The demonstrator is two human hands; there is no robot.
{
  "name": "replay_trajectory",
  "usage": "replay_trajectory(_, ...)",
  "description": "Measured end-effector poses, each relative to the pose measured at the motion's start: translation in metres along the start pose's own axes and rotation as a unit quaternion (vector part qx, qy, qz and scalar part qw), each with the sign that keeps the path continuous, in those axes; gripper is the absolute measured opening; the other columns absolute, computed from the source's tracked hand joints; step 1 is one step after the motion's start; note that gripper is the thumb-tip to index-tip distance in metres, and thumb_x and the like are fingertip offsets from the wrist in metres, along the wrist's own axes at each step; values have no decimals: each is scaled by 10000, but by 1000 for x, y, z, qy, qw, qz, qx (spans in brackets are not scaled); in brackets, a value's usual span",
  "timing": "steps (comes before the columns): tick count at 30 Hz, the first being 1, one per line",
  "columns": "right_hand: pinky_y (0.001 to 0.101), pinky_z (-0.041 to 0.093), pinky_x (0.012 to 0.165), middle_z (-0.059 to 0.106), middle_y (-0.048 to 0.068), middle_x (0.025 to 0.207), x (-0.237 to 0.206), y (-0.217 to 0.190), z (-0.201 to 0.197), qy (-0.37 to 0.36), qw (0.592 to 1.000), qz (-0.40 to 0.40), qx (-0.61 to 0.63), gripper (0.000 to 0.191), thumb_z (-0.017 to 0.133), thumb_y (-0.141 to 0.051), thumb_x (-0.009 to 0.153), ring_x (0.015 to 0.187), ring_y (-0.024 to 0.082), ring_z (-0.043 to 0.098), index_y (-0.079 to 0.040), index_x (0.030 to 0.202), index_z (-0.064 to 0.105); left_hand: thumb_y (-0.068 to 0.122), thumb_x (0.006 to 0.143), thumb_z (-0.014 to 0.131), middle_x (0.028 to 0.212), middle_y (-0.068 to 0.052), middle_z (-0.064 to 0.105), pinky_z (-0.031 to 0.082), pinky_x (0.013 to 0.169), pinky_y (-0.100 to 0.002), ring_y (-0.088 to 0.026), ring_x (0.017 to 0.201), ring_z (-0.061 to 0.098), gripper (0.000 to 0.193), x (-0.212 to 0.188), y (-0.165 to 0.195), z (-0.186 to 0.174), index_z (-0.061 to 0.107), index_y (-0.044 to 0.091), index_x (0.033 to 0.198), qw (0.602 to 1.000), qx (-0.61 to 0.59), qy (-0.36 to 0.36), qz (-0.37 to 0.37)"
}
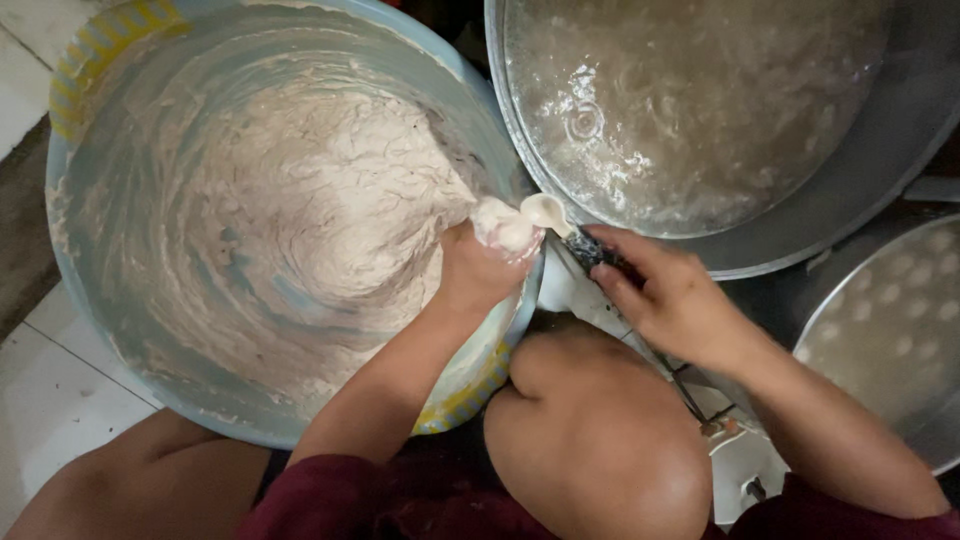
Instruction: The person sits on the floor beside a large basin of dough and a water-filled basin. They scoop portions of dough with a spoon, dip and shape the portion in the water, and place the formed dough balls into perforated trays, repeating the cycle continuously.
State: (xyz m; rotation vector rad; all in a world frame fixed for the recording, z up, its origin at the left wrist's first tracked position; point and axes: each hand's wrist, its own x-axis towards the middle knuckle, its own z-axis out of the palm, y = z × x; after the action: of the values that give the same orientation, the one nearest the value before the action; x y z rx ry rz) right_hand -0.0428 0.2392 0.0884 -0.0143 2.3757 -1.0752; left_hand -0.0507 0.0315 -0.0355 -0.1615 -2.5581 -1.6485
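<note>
My left hand [478, 268] is closed around a lump of pale paste [500, 224] that bulges out between thumb and forefinger, just over the right rim of a big light-blue basin [120, 330]. The basin holds a large mass of the same whitish paste [320, 200]. My right hand [665, 290] grips the dark handle of a spoon [548, 212], whose bowl touches the squeezed lump. Both hands meet between the basin and a wide metal pot [850, 180].
The metal pot holds cloudy bubbling water [680, 110]. At the right edge a second metal pan [890, 330] contains several pale round balls. My bare knees [590, 420] sit below the hands. White floor tiles [50, 390] show at the left.
</note>
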Motion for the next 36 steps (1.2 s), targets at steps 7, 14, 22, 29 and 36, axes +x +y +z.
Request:
replay_trajectory(7,275,482,556,690,6,790,11,-1,-1,-129,980,120,96,400,591,-156,973,601,90,544,-91,1366,622,249,688,817,817,-199,723,565,727,-461,-391,798,706,286,4,-11,11,724,40,858,977,96,-88,-167)
replay_trajectory(14,304,474,635,650,107,893,29,63,-28,13,989,126,82,492,587,-129,973,705,144,585,-77,1461,559,385,738,860,858,-245,709,523,767,-508,-437,792,676,509,-1,-36,2,718,-34,989,956,254,44,-141)
replay_trajectory(22,340,540,791,717,156,1056,39,79,-59,140,982,82,-101,427,610,-133,1013,902,186,672,-48,1432,603,128,871,785,825,-125,727,570,728,-408,-343,777,703,83,-17,-45,18,718,83,851,996,32,44,-67)
replay_trajectory(29,305,542,677,752,105,951,8,16,-14,-12,998,55,8,464,679,-163,939,760,136,630,-73,1389,614,146,797,772,820,-118,711,567,622,-392,-312,685,709,174,-13,-14,16,660,65,903,993,-101,35,-52)
replay_trajectory(36,284,498,572,699,78,803,9,-4,5,-100,992,80,18,476,650,-185,939,577,122,580,-98,1403,589,172,755,768,775,-136,697,564,666,-455,-372,730,692,114,-6,-3,19,711,113,834,994,63,-32,-82)
